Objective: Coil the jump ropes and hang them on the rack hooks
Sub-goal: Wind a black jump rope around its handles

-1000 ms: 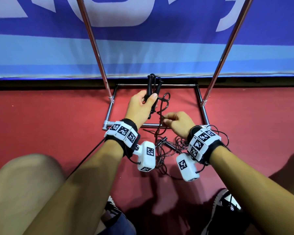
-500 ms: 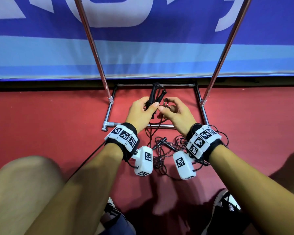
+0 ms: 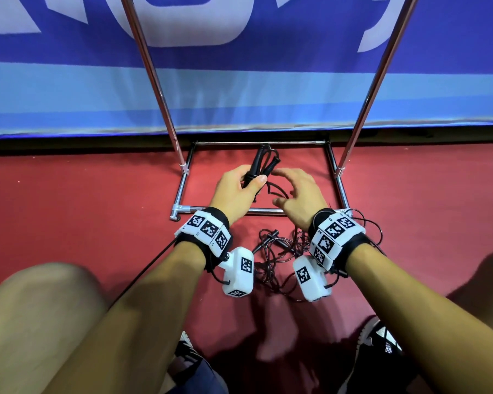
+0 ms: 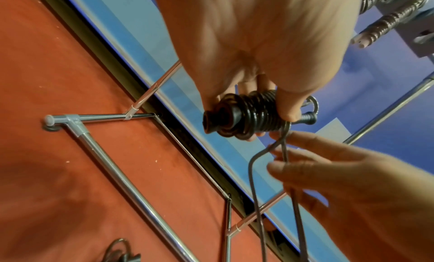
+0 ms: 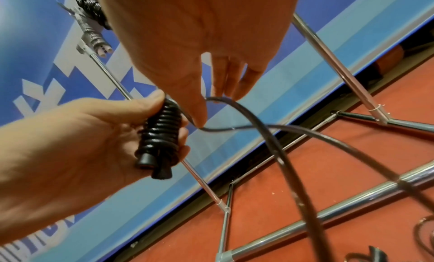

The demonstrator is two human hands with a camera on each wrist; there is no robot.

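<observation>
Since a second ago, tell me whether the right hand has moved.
Yes. The right hand has moved away from the camera, past the rack's near base bar.

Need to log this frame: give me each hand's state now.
Left hand: grips the jump rope handles with cord wound round them.
Right hand: open, fingers straight, loose cord running across the fingertips.

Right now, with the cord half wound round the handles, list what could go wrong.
1. The right hand has only fingertips on the loose cord; if it slips, the turns on the handles may unwind.
2. The cord trails over the rack's base bar and might snag there.
3. A tangled pile of rope lies on the floor below the wrists and could be dragged in.
</observation>
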